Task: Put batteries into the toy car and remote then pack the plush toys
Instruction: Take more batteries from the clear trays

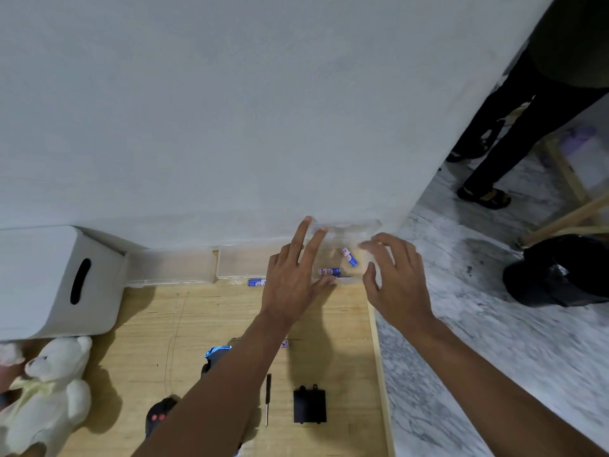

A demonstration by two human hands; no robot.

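A small clear plastic box [354, 229] with its lid up stands against the wall and holds two blue-and-white batteries [329, 271]. My left hand [290, 278] lies over its left end with straight fingers and the thumb at the front edge. My right hand [395, 278] hovers at its right end, fingers curved and blurred, with nothing seen in it. A third battery [256, 282] lies left of the box, a fourth [285, 344] by my left forearm. The forearm partly hides the blue-and-black toy car [216, 354] and the black remote [159, 413]. A white teddy bear [49, 387] lies at the lower left.
A small screwdriver [268, 399] and a black battery cover [309, 406] lie on the wooden table [148, 324]. Two more clear boxes [171, 265] line the wall beside a white storage bin [49, 282]. A person's legs [514, 133] and a black bag [560, 272] are on the floor at right.
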